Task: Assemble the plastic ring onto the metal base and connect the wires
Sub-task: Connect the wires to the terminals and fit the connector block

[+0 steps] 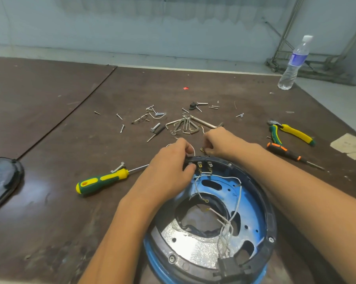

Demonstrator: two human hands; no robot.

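Left hand (173, 169): clamped over the far rim of the plastic ring (272, 218). The thumb is inside against the terminal block (205, 167) and the fingers are curled over the outside. Right hand (218, 142): just beyond the ring's far rim, fingers curled, pinching what appears to be a small brass connector (202, 149). The hands are close together but not touching.

The ring sits on the blue metal base (220, 184), with screw heads visible at the ring's near and right sides. White wires (237, 198) cross the inside of the ring from a black box (227, 265) at its near rim to the terminal block.

Assessment: the ring appears fitted, and the step in hand is judged to be wire connection at the block.

Recommendations:
- The left hand should brace the ring so the block cannot shift.
- The connector should be held by its metal sleeve, not the wire.
- It should be presented square to its tab and pushed straight home.
- Which tab is free cannot be told from this view.
- Slack should lie inside the ring, clear of the base's central opening.

Noted nearby: a yellow-green screwdriver (101, 181) left of the ring, pliers (292, 133) beyond it to the right, and hex keys (185, 124) and loose screws beyond its far rim.
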